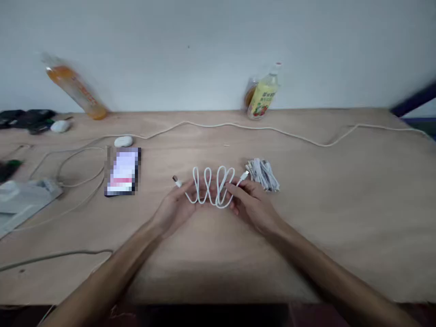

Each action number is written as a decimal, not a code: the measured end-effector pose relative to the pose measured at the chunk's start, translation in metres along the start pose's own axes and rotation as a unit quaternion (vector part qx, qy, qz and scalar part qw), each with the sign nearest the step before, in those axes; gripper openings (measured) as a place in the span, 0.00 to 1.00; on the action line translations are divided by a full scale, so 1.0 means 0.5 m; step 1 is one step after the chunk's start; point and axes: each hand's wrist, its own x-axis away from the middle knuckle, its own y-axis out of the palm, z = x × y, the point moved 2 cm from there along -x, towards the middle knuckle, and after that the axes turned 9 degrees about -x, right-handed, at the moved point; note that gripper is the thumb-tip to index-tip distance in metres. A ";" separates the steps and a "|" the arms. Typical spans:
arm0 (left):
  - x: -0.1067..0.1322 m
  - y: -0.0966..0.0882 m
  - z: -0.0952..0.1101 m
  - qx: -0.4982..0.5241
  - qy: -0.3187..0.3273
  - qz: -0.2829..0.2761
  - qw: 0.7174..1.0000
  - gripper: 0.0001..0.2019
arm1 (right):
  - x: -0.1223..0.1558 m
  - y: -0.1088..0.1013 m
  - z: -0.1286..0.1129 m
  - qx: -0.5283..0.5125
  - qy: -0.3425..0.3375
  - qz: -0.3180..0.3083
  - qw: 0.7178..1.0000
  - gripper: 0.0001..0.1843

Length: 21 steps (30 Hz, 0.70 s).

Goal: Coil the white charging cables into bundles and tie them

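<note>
A white USB cable (220, 205) lies in several loops across the fingers of both hands, above the middle of the table. My left hand (175, 205) grips its left end, where a USB plug with a metal tip sticks out past the thumb. My right hand (254, 202) pinches the loops at the right between thumb and fingers, and a smaller plug points up beside it. Just behind my right hand lies a bundle of folded white cables (264, 175). Some fingers of both hands are hidden behind the loops.
A phone (122, 172) and a white oval case (123, 141) lie to the left. An orange bottle (76, 91) and a yellow-labelled bottle (263, 97) stand by the wall. A long white cord (238, 126) crosses the wooden table (340, 195); more cords lie at the left.
</note>
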 end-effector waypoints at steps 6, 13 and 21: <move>0.006 -0.002 -0.007 0.002 -0.004 -0.015 1.000 0.17 | 0.001 0.006 -0.006 0.010 -0.011 -0.046 0.999 0.23; 0.011 0.002 -0.020 -0.010 -0.033 -0.064 0.997 0.18 | 0.009 0.010 -0.002 0.073 -0.022 -0.113 0.991 0.19; 0.012 0.004 -0.026 -0.022 -0.067 -0.097 0.993 0.19 | 0.016 0.008 -0.002 0.201 -0.130 -0.106 0.965 0.15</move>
